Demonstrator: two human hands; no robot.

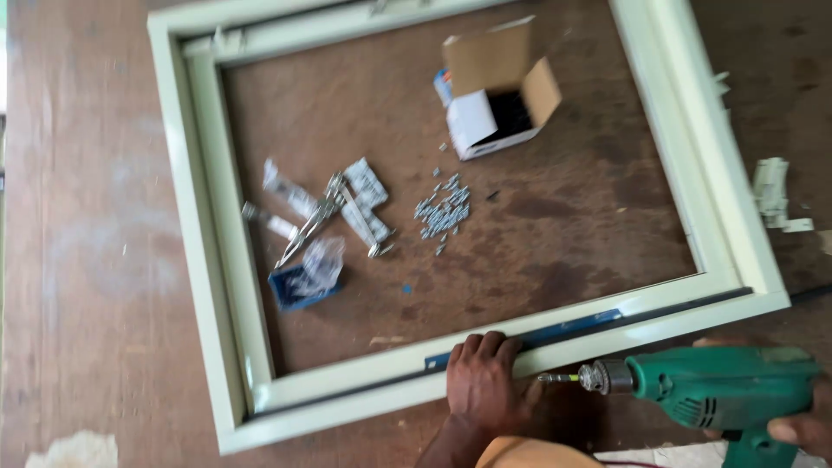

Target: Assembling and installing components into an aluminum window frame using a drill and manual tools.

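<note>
— What are your hands doing?

— Your right hand [802, 425] is at the edge of the picture, its grip wrapped tight around the handle of a green drill [711, 394]. The drill lies sideways, and its bit points at your left hand [485, 381].

— And your left hand?

— It lies flat, fingers spread and curled over the near bar of the pale green frame [199, 234], pressing on it. It grips nothing. A blue strip [555, 332] runs along that bar, just past your fingertips.

— Where is the frame?

— It lies flat on the brown bench [87, 217], a bit crooked.

— What is inside the frame?

— A small pile of screws [444, 212] sits near the middle. Behind it is an open cardboard box [498, 91]. To the left lie shiny metal parts [334, 208] and a little blue tray [302, 284] with a clear bag on it.
</note>
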